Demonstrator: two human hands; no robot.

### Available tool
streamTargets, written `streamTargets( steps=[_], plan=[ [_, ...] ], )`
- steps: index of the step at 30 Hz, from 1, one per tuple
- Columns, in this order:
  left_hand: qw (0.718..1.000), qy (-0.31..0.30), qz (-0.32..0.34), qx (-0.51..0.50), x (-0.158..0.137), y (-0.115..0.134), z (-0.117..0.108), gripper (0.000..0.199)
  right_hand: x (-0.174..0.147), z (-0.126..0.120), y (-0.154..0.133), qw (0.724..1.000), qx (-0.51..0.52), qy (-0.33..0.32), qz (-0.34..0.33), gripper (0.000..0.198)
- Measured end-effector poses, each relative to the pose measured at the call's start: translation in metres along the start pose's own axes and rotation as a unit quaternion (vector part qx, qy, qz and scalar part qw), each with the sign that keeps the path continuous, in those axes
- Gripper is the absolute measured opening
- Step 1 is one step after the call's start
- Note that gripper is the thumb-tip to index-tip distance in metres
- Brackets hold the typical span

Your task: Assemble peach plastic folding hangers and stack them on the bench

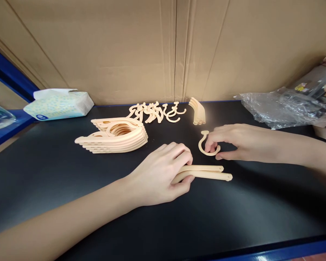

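Note:
My left hand (165, 174) is closed around a pale peach plastic hanger body (212, 175), whose two slim arms stick out to the right, nearly side by side. Its other end is hidden under my fingers. Just beyond those arm tips, my right hand (230, 141) has its curled fingers inside the bend of a loose hanger hook (201, 143), with the thumb by the hook's tip. The hook's flat-headed stem points away from me. Whether it is lifted off the table cannot be made out.
On the black table (111, 224), a stack of folded hangers (119, 139) lies left of centre. Several loose hooks (152, 112) and a small bundle of curved pieces (197, 111) lie along the back. A tissue pack (59, 104) is at left, crumpled clear plastic (274, 107) at right, cardboard (125, 50) behind.

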State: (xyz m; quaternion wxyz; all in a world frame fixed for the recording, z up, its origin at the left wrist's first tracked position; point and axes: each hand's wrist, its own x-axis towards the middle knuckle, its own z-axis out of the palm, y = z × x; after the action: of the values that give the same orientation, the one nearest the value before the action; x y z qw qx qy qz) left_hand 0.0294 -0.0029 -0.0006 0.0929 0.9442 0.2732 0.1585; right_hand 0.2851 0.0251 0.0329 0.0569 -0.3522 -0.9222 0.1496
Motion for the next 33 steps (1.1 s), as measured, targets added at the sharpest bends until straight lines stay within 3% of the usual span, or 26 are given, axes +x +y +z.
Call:
streamTargets(
  steps=[3,18,22,25,28,31,33],
  plan=[
    [1.000,-0.001,0.006,0.001,0.000,0.000,0.000,0.011,0.001,-0.002,-0.001,0.999,-0.001,-0.036,0.014,0.009],
    [1.000,-0.008,0.002,0.011,0.000,0.001,0.000,0.010,0.004,-0.001,-0.009,0.999,0.030,-0.036,-0.001,0.007],
    [1.000,0.005,-0.027,0.014,-0.004,0.012,-0.005,0.021,0.003,-0.005,-0.010,0.999,0.039,-0.029,-0.003,0.010],
    [0.998,0.030,-0.047,0.028,-0.004,0.020,-0.023,0.026,0.003,-0.006,-0.009,1.000,0.001,0.019,-0.005,0.017],
    [0.990,0.062,-0.094,0.086,0.004,0.014,-0.057,0.028,0.005,-0.006,-0.005,0.989,-0.113,0.090,-0.008,0.024],
    [0.969,0.092,-0.170,0.153,0.016,-0.011,-0.097,0.034,0.006,-0.005,-0.002,0.964,-0.229,0.131,-0.021,0.030],
    [0.948,0.075,-0.253,0.179,0.024,-0.036,-0.119,0.037,0.007,-0.004,0.000,0.953,-0.264,0.142,-0.033,0.031]
  ],
)
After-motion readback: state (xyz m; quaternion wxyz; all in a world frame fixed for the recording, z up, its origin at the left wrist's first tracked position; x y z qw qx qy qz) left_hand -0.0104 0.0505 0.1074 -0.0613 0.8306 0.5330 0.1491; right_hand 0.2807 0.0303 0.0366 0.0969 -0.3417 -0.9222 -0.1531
